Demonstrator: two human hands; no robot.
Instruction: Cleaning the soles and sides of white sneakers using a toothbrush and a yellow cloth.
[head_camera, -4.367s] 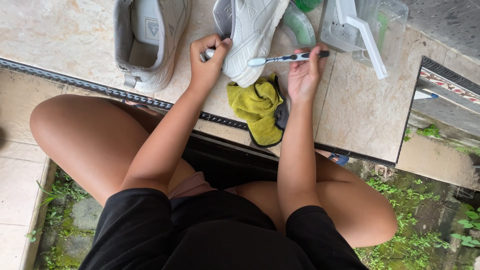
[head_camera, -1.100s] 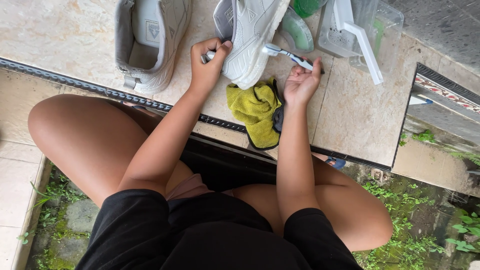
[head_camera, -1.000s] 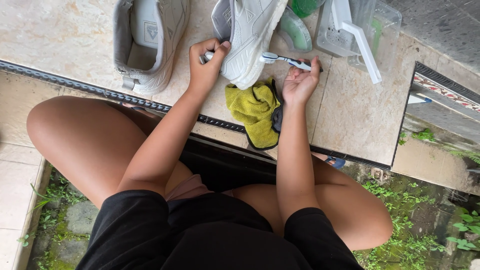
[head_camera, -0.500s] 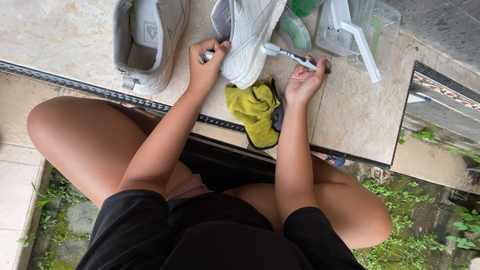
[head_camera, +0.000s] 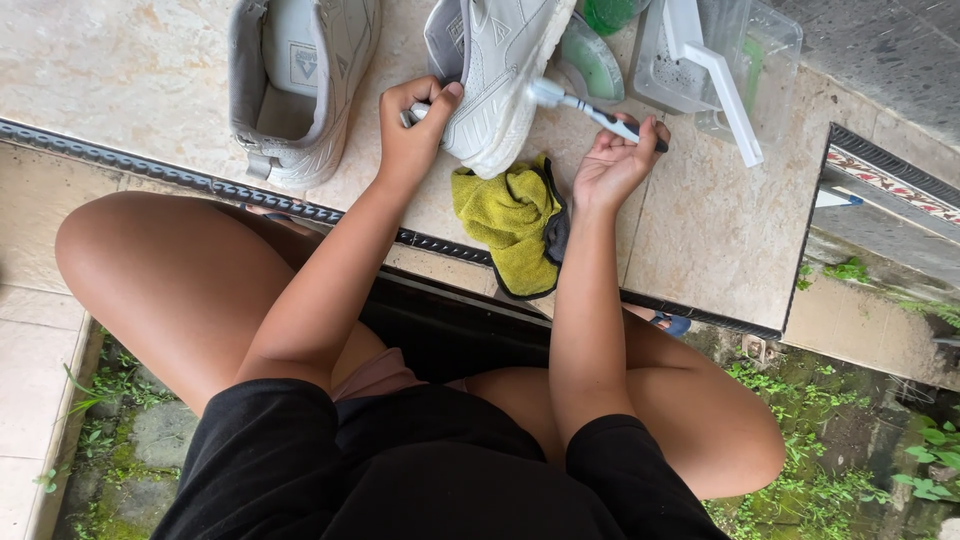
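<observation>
Just above my knuckles, my left hand (head_camera: 412, 130) pinches the heel of the white shoe (head_camera: 500, 75), wrist bent up. My right hand (head_camera: 612, 165) curls tight around the toothbrush (head_camera: 590, 108) — bristles touching the sole — yellow cloth (head_camera: 510, 220) below both fists.

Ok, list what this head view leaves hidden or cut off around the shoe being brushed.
- White shoe: toe end cut off by the top edge; its far side is turned away.
- Toothbrush: bristles pressed to the sole, too small to make out.
- Right hand: covers the handle's end.
- Left hand: hides part of the heel.
- Grey shoe: front cut off by the top edge.
- Yellow cloth: covers the tile beneath.
</observation>
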